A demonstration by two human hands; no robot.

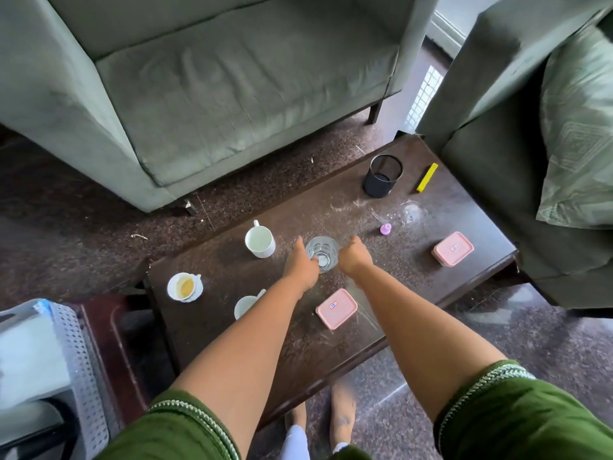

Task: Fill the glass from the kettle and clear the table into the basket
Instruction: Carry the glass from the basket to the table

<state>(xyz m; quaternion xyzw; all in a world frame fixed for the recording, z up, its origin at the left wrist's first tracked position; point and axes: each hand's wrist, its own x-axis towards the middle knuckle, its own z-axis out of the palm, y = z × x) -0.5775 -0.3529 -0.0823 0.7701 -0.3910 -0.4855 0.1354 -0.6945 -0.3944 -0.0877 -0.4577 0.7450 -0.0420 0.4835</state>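
Observation:
A clear glass (322,251) stands upright on the dark wooden table (298,343), near its middle. My left hand (300,267) grips its left side with the thumb pointing away from me. My right hand (353,257) curls against its right side in the same way. The white perforated basket (78,356) stands at the lower left on a reddish side table. I cannot make out a kettle for certain. On the table lie a white mug (260,241), a stained cup on a saucer (184,286), another white cup (245,307) partly under my left forearm, and two pink lidded boxes (336,308) (453,249).
A black mesh pot (382,175), a yellow bar (427,177) and a small pink cap (385,228) sit at the table's far end. A grey-green sofa (215,78) stands beyond the table and an armchair (530,161) to its right. My feet are under the near edge.

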